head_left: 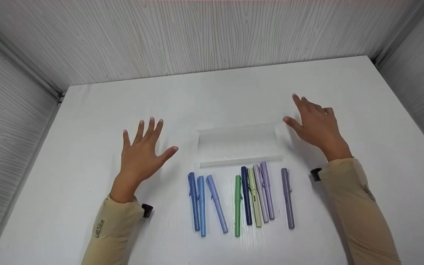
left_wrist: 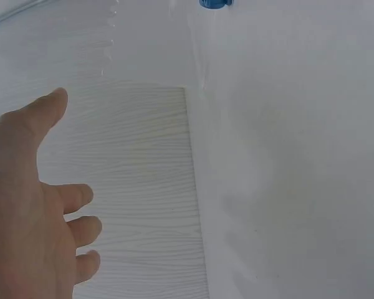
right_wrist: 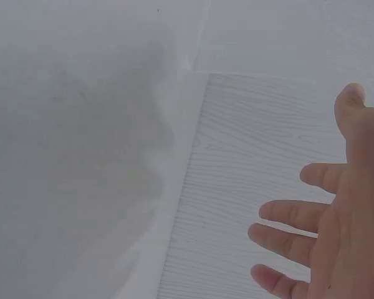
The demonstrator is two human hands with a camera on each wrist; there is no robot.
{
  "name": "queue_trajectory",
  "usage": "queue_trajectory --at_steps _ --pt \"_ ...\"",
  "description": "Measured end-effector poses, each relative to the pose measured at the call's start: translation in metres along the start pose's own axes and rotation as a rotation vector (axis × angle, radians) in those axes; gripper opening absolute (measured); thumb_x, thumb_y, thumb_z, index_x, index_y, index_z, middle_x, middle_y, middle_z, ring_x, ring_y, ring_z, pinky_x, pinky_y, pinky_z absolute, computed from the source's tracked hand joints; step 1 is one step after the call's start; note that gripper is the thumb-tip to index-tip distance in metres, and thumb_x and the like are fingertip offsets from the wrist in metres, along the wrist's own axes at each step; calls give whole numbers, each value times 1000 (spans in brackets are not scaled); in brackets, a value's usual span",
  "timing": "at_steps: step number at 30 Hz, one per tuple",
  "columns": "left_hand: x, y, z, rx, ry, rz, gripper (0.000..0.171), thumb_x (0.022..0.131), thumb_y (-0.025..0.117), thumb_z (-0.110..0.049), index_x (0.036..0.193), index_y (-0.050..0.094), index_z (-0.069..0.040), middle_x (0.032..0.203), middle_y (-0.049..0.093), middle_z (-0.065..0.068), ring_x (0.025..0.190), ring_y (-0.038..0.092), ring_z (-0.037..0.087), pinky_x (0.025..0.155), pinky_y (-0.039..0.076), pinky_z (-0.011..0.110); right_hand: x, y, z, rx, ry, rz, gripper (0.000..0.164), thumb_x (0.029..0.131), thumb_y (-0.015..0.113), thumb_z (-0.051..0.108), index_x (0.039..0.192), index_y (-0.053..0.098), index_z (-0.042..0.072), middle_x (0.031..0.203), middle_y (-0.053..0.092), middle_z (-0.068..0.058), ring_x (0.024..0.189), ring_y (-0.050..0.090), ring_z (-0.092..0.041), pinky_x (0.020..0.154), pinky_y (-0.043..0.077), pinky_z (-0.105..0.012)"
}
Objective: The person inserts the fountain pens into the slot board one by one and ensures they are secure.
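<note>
My left hand [head_left: 140, 158] hovers left of a translucent white tray [head_left: 241, 162], its fingers spread and holding nothing. On the tray's other side is my right hand [head_left: 318, 127], fingers extended and thumb apart, likewise holding nothing. Capped pens with clips lie in front of the tray. Toward the left are a blue pen [head_left: 194, 202], a light blue pen [head_left: 201, 206] and a periwinkle pen [head_left: 217, 204]. A green pen [head_left: 237, 206], navy pen [head_left: 247, 197], yellow-green pen [head_left: 254, 198] and two lilac pens sit closer together. Apart at right lies a greyish-purple pen [head_left: 288, 198].
Everything lies on a white table [head_left: 197, 99]. Behind it stands a pale wood-grain panel [head_left: 212, 36], with similar panels on the left and right. Each sleeve has a small black piece at the wrist. One blue pen end [left_wrist: 215, 2] peeks in atop the left wrist view.
</note>
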State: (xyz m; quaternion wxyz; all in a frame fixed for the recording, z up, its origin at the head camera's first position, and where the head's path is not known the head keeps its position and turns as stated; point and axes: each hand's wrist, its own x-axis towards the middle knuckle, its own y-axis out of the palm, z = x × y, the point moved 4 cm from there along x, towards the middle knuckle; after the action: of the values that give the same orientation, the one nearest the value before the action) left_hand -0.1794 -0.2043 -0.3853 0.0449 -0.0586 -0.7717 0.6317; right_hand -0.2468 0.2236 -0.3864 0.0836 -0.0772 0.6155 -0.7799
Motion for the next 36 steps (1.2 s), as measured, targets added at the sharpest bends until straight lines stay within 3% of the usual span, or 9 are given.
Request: queue_trajectory --at_steps 9,15,21,27,33,36 --pt "-14 3 -13 -169 75 44 85 89 50 -62 155 14 -23 162 14 4 151 9 29 117 -2 60 8 9 0 150 -73 -51 72 96 41 57 153 27 15 132 53 -21 119 47 -41 98 35 -59" --pt "-23 5 -18 -210 111 46 87 87 54 -61 155 17 -22 161 19 5 150 16 28 117 4 59 10 11 1 238 -94 -33 71 96 41 56 152 29 14 126 56 -18 105 54 -35 84 43 -54" --pt "-31 8 -21 -225 133 69 89 84 60 -59 154 22 -20 159 25 7 148 24 28 117 12 57 10 14 5 335 -98 27 69 97 39 55 153 26 16 130 53 -15 108 55 -32 82 43 -51" --pt "-37 15 -23 -255 133 73 86 82 63 -58 152 29 -23 155 35 8 140 38 33 112 28 58 12 19 9 402 -87 73 69 96 39 57 151 30 16 129 56 -14 113 57 -33 89 43 -55" --pt "-44 21 -22 -288 150 63 78 81 67 -55 147 40 -24 131 62 8 116 59 29 99 40 54 12 22 13 466 -108 120 64 98 37 55 146 36 12 129 54 -16 112 55 -33 88 42 -53" --pt "-45 25 -22 -296 159 65 77 79 69 -54 145 45 -23 112 67 5 98 60 23 89 42 47 12 22 15 483 -93 128 62 98 37 56 141 40 12 128 54 -14 112 54 -31 89 41 -52"
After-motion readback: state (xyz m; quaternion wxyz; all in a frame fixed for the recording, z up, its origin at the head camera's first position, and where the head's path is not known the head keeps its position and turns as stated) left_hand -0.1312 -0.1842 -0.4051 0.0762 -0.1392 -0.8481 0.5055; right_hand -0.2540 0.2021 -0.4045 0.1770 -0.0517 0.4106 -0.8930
